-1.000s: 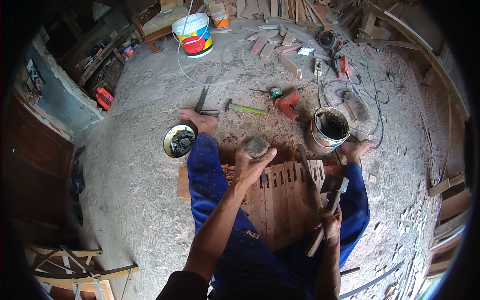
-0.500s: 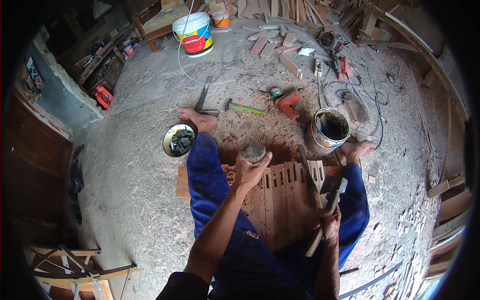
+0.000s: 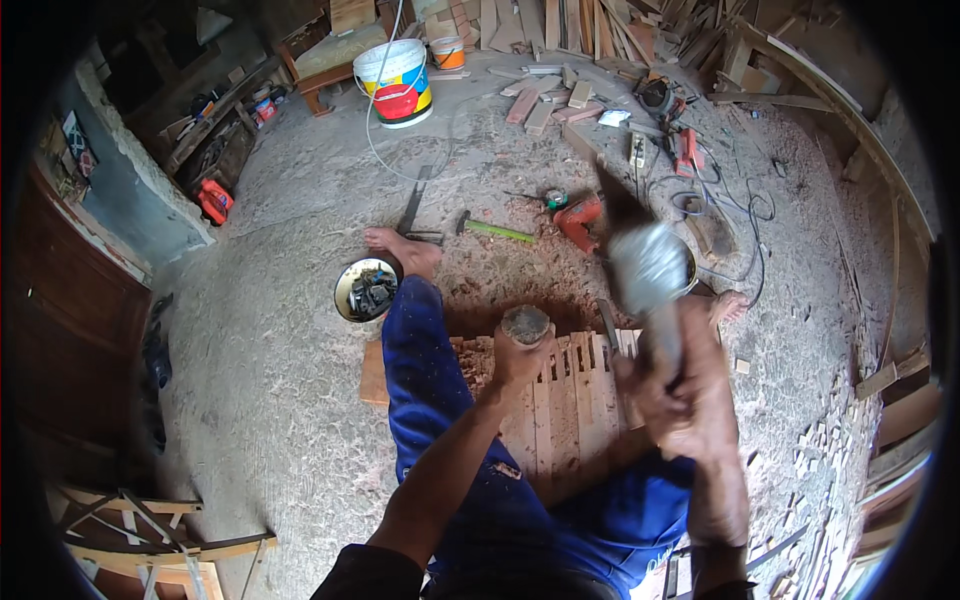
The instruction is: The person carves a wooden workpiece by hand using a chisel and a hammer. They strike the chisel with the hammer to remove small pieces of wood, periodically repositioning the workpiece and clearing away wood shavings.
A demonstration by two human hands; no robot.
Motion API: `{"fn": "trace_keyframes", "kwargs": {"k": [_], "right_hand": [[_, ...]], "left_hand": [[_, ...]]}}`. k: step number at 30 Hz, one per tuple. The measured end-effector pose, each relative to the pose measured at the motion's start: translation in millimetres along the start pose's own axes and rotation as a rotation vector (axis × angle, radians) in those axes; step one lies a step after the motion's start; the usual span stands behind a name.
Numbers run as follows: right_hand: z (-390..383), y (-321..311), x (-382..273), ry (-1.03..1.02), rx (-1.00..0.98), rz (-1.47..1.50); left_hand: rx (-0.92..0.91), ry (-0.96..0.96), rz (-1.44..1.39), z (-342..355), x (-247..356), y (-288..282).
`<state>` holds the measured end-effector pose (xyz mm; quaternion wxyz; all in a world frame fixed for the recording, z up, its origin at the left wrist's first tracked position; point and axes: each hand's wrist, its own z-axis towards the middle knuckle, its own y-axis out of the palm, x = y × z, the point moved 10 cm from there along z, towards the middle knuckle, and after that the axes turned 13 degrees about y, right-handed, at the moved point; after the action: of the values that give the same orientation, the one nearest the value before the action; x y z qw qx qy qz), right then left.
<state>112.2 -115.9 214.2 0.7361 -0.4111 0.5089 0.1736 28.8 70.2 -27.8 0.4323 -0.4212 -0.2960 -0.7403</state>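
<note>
My left hand (image 3: 518,362) is wrapped round an upright chisel (image 3: 526,322); its round, battered handle end shows from above and its blade is hidden. Below it lies a row of wooden slats (image 3: 545,430) with narrow slots cut near their far ends. My right hand (image 3: 695,390), smeared by motion, grips a hatchet (image 3: 650,268) raised to the right of the chisel. The hatchet's dark blade points away from me, and its grey, blunt back faces up. A dark, flat metal tool (image 3: 607,322) lies along the slats, partly hidden by the right hand.
By my left foot stands a bowl of metal parts (image 3: 368,290). Farther out lie a green-handled hammer (image 3: 498,232), a try square (image 3: 414,200) and a red power drill (image 3: 578,222). A paint bucket (image 3: 400,85) and wood offcuts (image 3: 540,105) are at the back.
My right hand has lifted the hatchet from beside my right thigh, up and away from me. My left hand has moved slightly right and nearer with the chisel.
</note>
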Motion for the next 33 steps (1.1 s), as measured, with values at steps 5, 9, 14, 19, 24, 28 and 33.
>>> {"fn": "trace_keyframes", "kwargs": {"k": [5, 9, 14, 19, 24, 28, 33], "right_hand": [[26, -15, -61, -0.246, 0.150, -0.092], [8, 90, 89, -0.054, -0.516, -1.195], [-5, 65, 88, 0.062, -0.473, -0.524], [3, 39, 76, 0.216, -0.295, -0.213], [-19, 28, 138, 0.384, -0.171, -0.019], [-41, 47, 185, 0.629, -0.166, 0.322], [-65, 77, 223, 0.817, -0.245, 0.503]], "left_hand": [[-0.069, 0.077, 0.033, 14, -2, 3], [-0.087, 0.142, -0.211, -6, 13, 26], [-0.262, 0.034, -0.179, -8, -1, 17], [-0.180, -0.070, -0.007, 32, -18, 20], [-0.132, 0.279, 0.068, 8, 100, 7], [-0.081, 0.564, 0.191, 82, 187, 5], [-0.120, 0.179, 0.004, 44, 80, 6]]}}
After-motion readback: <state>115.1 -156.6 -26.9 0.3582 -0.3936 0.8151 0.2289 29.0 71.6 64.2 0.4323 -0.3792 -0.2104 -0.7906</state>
